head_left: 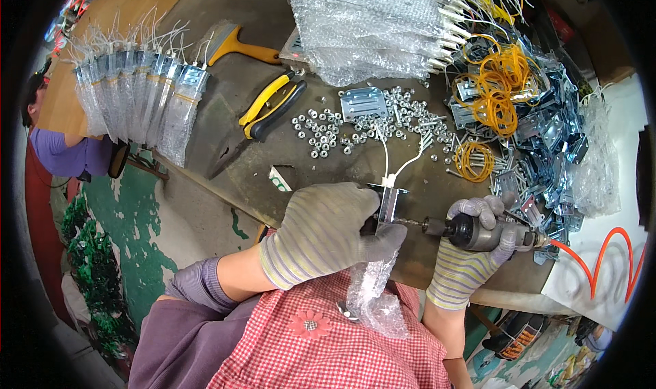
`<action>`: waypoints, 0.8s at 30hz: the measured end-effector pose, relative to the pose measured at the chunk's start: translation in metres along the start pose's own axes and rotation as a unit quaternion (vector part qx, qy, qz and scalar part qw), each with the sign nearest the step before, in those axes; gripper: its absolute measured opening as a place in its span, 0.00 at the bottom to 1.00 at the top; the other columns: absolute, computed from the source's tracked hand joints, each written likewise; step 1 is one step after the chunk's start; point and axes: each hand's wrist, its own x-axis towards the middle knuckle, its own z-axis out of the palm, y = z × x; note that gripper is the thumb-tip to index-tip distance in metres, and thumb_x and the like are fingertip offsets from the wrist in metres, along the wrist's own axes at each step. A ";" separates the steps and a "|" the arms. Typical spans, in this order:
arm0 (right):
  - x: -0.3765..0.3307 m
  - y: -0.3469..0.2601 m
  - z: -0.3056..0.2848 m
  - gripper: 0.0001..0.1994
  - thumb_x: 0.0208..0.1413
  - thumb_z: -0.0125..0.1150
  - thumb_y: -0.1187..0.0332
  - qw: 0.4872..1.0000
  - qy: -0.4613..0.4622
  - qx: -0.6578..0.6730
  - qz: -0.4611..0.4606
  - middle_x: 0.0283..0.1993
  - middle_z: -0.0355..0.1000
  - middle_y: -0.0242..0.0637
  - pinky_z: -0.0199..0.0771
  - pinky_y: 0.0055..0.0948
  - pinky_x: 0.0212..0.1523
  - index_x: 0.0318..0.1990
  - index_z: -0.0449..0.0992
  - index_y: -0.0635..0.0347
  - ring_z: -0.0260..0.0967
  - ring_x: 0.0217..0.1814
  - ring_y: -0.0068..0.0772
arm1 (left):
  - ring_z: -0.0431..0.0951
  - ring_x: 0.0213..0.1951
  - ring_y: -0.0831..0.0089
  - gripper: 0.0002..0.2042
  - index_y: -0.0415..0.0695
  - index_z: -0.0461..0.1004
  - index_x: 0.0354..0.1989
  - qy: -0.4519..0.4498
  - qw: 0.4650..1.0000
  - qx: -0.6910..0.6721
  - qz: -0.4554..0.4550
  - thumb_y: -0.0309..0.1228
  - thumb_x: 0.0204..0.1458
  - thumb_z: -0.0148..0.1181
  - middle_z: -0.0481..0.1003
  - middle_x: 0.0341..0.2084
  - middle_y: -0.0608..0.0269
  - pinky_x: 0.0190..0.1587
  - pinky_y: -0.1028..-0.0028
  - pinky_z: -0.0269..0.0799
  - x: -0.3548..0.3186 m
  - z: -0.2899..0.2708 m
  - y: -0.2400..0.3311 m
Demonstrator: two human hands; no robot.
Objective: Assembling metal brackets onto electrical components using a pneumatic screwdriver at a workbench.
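Observation:
My left hand (324,226), in a striped grey work glove, is closed around a small metal bracket assembly (389,203). Two white wires (410,160) stick out of its top, and a bubble-wrap sleeve (372,290) hangs below over the apron. In my right hand (461,266), gloved alike, lies an air screwdriver (482,234) with a red coiled hose (593,269) at its back end. Its thin bit points left and meets or nearly meets the bracket's side; contact is unclear. Fingers of the left hand hide part of the bracket.
Loose nuts (321,132) surround a bracket plate (363,104). Yellow-black pliers (270,109) and an orange-handled scraper (239,47) lie left. Bubble-wrapped pieces stand at far left (137,95) and back (376,30). Right are orange rubber bands (502,81) and piled metal brackets (547,129). Another person (68,150) sits left.

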 end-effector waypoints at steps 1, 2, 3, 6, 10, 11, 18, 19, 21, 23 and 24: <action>0.001 -0.001 -0.001 0.21 0.55 0.63 0.69 1.000 -0.017 0.014 0.002 0.39 0.62 0.29 0.66 0.34 0.52 0.56 0.69 0.56 0.63 0.39 0.24 | 0.76 0.24 0.57 0.18 0.45 0.76 0.25 -0.013 1.000 0.011 0.000 0.49 0.48 0.63 0.73 0.20 0.56 0.28 0.61 0.70 0.001 -0.003 0.000; 0.001 -0.002 -0.002 0.21 0.56 0.62 0.68 0.999 -0.034 0.027 0.003 0.40 0.63 0.30 0.66 0.34 0.52 0.57 0.69 0.57 0.63 0.39 0.24 | 0.76 0.24 0.57 0.18 0.45 0.76 0.25 -0.015 1.000 0.012 0.003 0.49 0.48 0.63 0.73 0.20 0.56 0.28 0.61 0.70 0.000 -0.004 -0.006; 0.003 -0.003 -0.002 0.21 0.56 0.62 0.68 0.999 -0.033 0.029 0.001 0.40 0.63 0.30 0.66 0.34 0.52 0.57 0.69 0.57 0.63 0.39 0.24 | 0.77 0.26 0.58 0.15 0.45 0.77 0.28 0.061 0.998 -0.010 -0.030 0.45 0.50 0.63 0.74 0.23 0.57 0.30 0.62 0.71 -0.002 -0.006 -0.017; 0.003 -0.015 -0.006 0.19 0.57 0.60 0.68 0.999 -0.035 0.019 -0.025 0.39 0.65 0.31 0.66 0.35 0.51 0.56 0.70 0.57 0.63 0.38 0.26 | 0.77 0.35 0.61 0.07 0.46 0.78 0.35 0.220 0.961 0.164 0.045 0.33 0.51 0.61 0.76 0.31 0.60 0.36 0.64 0.72 0.002 -0.025 -0.052; 0.006 -0.016 -0.009 0.15 0.59 0.58 0.66 0.996 -0.016 -0.072 -0.050 0.37 0.69 0.33 0.66 0.36 0.50 0.53 0.72 0.56 0.64 0.37 0.28 | 0.76 0.36 0.60 0.08 0.45 0.80 0.36 0.108 0.943 0.303 0.088 0.25 0.45 0.63 0.75 0.32 0.61 0.37 0.65 0.72 0.007 -0.041 -0.070; 0.005 -0.014 -0.010 0.15 0.60 0.58 0.66 0.994 -0.022 -0.097 -0.049 0.38 0.70 0.33 0.66 0.37 0.50 0.52 0.72 0.56 0.65 0.37 0.27 | 0.76 0.37 0.61 0.09 0.46 0.80 0.36 0.072 0.931 0.344 0.096 0.26 0.44 0.63 0.76 0.32 0.61 0.38 0.65 0.73 0.007 -0.044 -0.069; 0.003 -0.010 -0.009 0.17 0.58 0.61 0.63 0.987 -0.033 -0.156 -0.033 0.39 0.70 0.32 0.66 0.39 0.50 0.53 0.70 0.56 0.65 0.38 0.27 | 0.76 0.38 0.63 0.10 0.47 0.80 0.36 -0.015 0.908 0.405 0.105 0.30 0.43 0.63 0.76 0.32 0.63 0.40 0.67 0.73 0.018 -0.049 -0.073; 0.003 -0.010 -0.009 0.17 0.57 0.62 0.63 0.988 -0.031 -0.152 -0.026 0.39 0.70 0.32 0.66 0.39 0.50 0.53 0.70 0.56 0.65 0.38 0.27 | 0.76 0.38 0.63 0.10 0.47 0.80 0.36 -0.014 0.909 0.403 0.106 0.30 0.43 0.63 0.76 0.32 0.63 0.40 0.67 0.73 0.016 -0.047 -0.072; 0.003 -0.008 -0.009 0.17 0.57 0.62 0.63 0.987 -0.027 -0.155 -0.025 0.39 0.69 0.32 0.65 0.39 0.50 0.52 0.70 0.56 0.65 0.38 0.27 | 0.75 0.36 0.62 0.13 0.49 0.80 0.37 0.079 0.972 0.199 0.094 0.32 0.39 0.66 0.74 0.30 0.63 0.40 0.65 0.72 0.003 -0.041 -0.065; 0.003 -0.006 -0.006 0.17 0.57 0.62 0.63 0.987 -0.024 -0.159 -0.011 0.39 0.69 0.31 0.65 0.38 0.50 0.52 0.70 0.56 0.65 0.38 0.27 | 0.74 0.35 0.61 0.14 0.49 0.80 0.36 0.054 0.992 0.089 0.067 0.33 0.38 0.67 0.74 0.29 0.63 0.40 0.64 0.71 -0.014 -0.029 -0.047; 0.003 -0.005 -0.004 0.17 0.57 0.62 0.64 0.987 -0.022 -0.156 -0.009 0.39 0.68 0.31 0.65 0.38 0.50 0.52 0.71 0.55 0.64 0.38 0.27 | 0.74 0.34 0.60 0.15 0.49 0.80 0.36 0.032 0.998 -0.023 0.046 0.34 0.36 0.68 0.73 0.28 0.63 0.40 0.63 0.70 -0.018 -0.023 -0.039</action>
